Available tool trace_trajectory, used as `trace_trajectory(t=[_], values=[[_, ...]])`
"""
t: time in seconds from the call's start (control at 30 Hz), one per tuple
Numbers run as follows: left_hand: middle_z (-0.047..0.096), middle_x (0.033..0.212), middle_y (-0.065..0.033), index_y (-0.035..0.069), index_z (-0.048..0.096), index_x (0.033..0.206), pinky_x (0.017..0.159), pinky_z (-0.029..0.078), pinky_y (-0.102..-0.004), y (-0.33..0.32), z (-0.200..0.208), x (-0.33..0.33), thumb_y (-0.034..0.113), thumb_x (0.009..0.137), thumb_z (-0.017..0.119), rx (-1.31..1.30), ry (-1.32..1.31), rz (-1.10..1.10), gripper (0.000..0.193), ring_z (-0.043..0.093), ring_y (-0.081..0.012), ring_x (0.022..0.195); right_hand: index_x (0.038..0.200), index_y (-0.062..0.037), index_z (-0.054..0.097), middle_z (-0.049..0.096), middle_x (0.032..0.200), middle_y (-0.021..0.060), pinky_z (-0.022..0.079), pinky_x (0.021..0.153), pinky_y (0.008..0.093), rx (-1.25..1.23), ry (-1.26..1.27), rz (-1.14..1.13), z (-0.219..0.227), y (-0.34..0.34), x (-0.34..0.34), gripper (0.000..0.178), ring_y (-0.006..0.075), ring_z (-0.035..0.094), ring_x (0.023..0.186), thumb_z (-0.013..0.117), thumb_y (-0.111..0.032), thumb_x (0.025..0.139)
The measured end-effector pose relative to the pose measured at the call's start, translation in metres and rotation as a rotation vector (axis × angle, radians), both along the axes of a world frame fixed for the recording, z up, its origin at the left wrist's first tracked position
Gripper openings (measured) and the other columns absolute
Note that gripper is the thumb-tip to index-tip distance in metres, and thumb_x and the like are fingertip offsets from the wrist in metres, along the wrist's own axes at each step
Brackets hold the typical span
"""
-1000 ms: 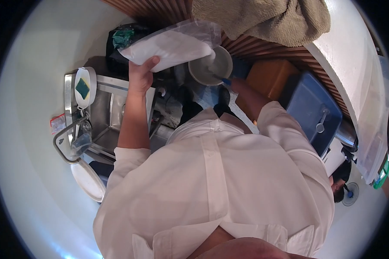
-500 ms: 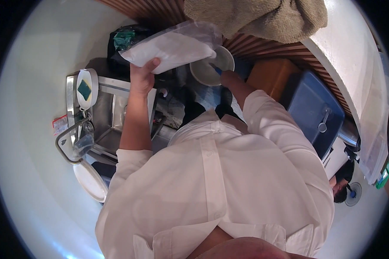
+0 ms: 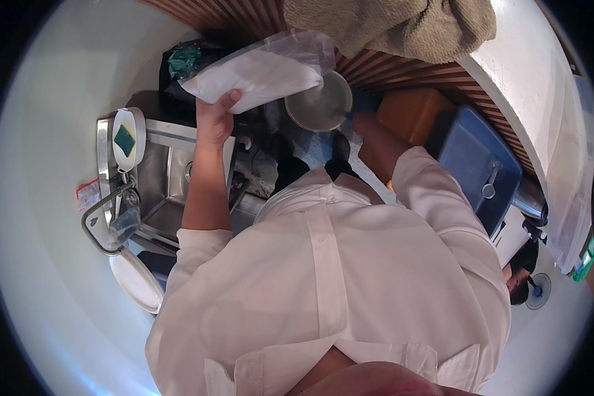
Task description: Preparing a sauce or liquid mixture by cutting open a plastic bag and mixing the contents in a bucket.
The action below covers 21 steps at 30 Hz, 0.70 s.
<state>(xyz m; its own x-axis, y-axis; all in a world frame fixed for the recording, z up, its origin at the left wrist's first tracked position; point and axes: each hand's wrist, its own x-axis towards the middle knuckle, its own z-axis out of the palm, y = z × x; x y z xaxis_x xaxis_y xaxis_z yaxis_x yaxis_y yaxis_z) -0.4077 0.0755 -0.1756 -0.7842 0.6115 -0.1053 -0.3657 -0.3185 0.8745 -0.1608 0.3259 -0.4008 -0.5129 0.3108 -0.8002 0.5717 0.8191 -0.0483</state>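
Note:
My left hand (image 3: 219, 120) is closed on the lower edge of a clear plastic bag (image 3: 261, 78) full of white powder. The bag lies tilted, its loose end reaching over the far left rim of a round, pale pot (image 3: 319, 127). White powder shows at the bag's end above the pot. Inside the pot something pale and cloudy shows, too blurred to name. My right hand (image 3: 364, 124), at the pot's right rim, is closed on a utensil with a blue handle (image 3: 348, 115). The utensil's working end is not clear to see.
To the left is a steel sink (image 3: 167, 185) with a curved faucet (image 3: 92, 231) and a green sponge (image 3: 124, 140) on a white dish. A black bag (image 3: 171, 86) stands behind it. An orange-brown box (image 3: 402, 109) and a blue bin lid (image 3: 478, 152) are at right. A brown towel (image 3: 396, 30) hangs ahead.
My right hand has moved a little right and nearer, taking the blue-handled utensil from the pot's middle toward its right rim. The bag stays tilted in my left hand, nearly unmoved.

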Motion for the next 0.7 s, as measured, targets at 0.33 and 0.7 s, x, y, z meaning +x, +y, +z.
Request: trace_trajectory(t=[0.33,0.7], values=[[0.063,0.117,-0.0085,0.001,0.055,0.124,0.1,0.043,-0.034,0.003,0.001,-0.001,0.004,0.069,0.082,-0.029,0.01,-0.027,0.061,0.059,-0.0221,0.111,0.109,-0.0047,0.069,0.07,0.107,0.0178,0.054,0.08,0.0492,0.003,0.133,-0.151,-0.01,-0.042,-0.031,0.029,0.0354,0.069,0.097,0.052,-0.015,0.088],[0.064,0.117,-0.0079,0.002,0.056,0.124,0.098,0.044,-0.0337,0.01,0.004,-0.003,0.004,0.07,0.082,-0.044,0.044,-0.03,0.06,0.06,-0.0216,0.11,0.106,-0.0037,0.072,0.067,0.113,0.018,0.052,0.085,0.0465,-0.04,0.186,-0.029,-0.01,-0.038,0.006,0.032,0.0344,0.066,0.104,0.063,-0.025,0.084]])
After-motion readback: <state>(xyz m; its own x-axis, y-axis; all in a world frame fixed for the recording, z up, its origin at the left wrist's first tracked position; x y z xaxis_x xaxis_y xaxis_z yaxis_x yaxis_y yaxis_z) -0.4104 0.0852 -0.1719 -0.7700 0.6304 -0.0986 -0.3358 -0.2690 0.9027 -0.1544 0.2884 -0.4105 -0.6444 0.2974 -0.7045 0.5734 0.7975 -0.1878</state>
